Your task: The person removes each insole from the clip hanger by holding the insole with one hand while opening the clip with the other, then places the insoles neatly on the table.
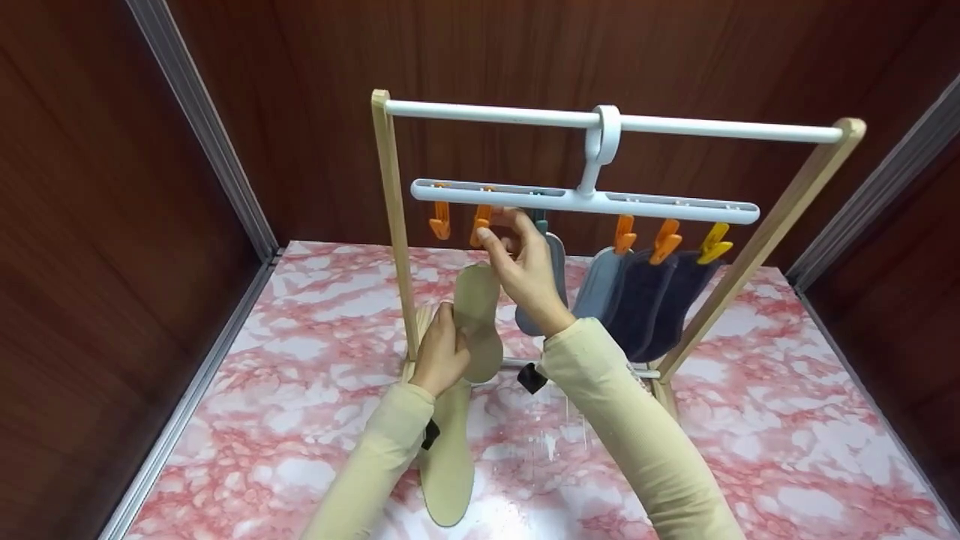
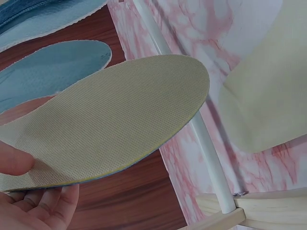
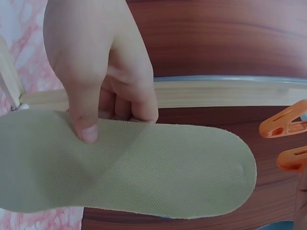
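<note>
My left hand (image 1: pixel 442 351) pinches a beige insole (image 1: pixel 480 300) at its side edge, thumb on the face and fingers behind, as the right wrist view also shows. The insole stands upright, its rounded top end below the clips. Higher up, my right hand (image 1: pixel 525 266) pinches the second orange clothes peg (image 1: pixel 482 221) from the left, thumb on its lower end. That peg hangs from a pale bar hanger (image 1: pixel 510 197). Another orange peg (image 1: pixel 440 221) hangs to its left with nothing in it. A second beige insole (image 1: pixel 448 480) lies on the table.
The hanger hooks over the white rail (image 1: pixel 480 112) of a wooden rack (image 1: pixel 394 225). Dark insoles (image 1: pixel 652 304) and a light blue insole (image 1: pixel 596 281) hang on the right from orange and yellow pegs. A green peg (image 1: pixel 540 220) holds a grey-blue insole (image 1: pixel 556 262) behind my right hand.
</note>
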A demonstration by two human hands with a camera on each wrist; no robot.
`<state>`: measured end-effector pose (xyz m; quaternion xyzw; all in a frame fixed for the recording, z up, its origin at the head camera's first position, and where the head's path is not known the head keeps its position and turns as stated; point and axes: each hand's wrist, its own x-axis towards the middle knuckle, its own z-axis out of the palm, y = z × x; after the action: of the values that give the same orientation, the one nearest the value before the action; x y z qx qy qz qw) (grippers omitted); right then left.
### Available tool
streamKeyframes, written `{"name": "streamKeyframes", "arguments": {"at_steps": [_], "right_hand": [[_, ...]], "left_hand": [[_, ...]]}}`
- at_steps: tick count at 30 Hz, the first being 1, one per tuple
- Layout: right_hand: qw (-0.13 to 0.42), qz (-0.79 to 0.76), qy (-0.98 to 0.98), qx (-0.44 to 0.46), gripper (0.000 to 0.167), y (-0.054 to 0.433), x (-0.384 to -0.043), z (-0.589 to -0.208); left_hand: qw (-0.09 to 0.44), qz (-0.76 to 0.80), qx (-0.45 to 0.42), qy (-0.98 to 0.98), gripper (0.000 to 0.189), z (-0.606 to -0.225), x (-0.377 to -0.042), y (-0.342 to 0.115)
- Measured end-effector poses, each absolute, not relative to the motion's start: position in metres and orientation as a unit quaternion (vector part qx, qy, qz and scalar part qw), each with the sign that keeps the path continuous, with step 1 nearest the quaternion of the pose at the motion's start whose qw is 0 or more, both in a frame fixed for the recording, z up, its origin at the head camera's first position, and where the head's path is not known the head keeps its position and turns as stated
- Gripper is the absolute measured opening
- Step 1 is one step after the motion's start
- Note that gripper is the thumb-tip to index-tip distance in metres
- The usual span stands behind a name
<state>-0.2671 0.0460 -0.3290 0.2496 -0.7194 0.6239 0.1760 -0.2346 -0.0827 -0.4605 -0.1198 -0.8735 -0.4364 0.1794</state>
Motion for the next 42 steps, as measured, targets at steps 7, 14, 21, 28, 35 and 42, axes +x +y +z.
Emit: {"name": "streamKeyframes", "arguments": {"at_steps": [7,14,21,28,35,42], "right_hand": [[0.157,0.639,-0.707,0.259,0.037,0.046,-0.269,-0.330],[0.173,0.633,-0.703,0.274,0.038,0.044,-0.270,-0.331],[0.177,0.636,-0.697,0.280,0.036,0.042,-0.270,-0.329],[0.178,0.637,-0.694,0.285,0.037,0.041,-0.268,-0.327],[0.153,0.623,-0.710,0.291,0.047,0.043,-0.266,-0.331],[0.121,0.607,-0.720,0.312,0.058,0.046,-0.264,-0.335]], "left_hand": [[0.204,-0.433,-0.108,-0.871,0.028,-0.461,-0.231,-0.086],[0.186,-0.448,-0.097,-0.869,0.029,-0.461,-0.227,-0.089],[0.201,-0.436,-0.099,-0.872,0.029,-0.461,-0.227,-0.089],[0.183,-0.451,-0.103,-0.868,0.026,-0.459,-0.225,-0.089],[0.205,-0.433,-0.101,-0.872,0.027,-0.458,-0.224,-0.088],[0.228,-0.433,-0.108,-0.866,0.027,-0.458,-0.223,-0.086]]}}
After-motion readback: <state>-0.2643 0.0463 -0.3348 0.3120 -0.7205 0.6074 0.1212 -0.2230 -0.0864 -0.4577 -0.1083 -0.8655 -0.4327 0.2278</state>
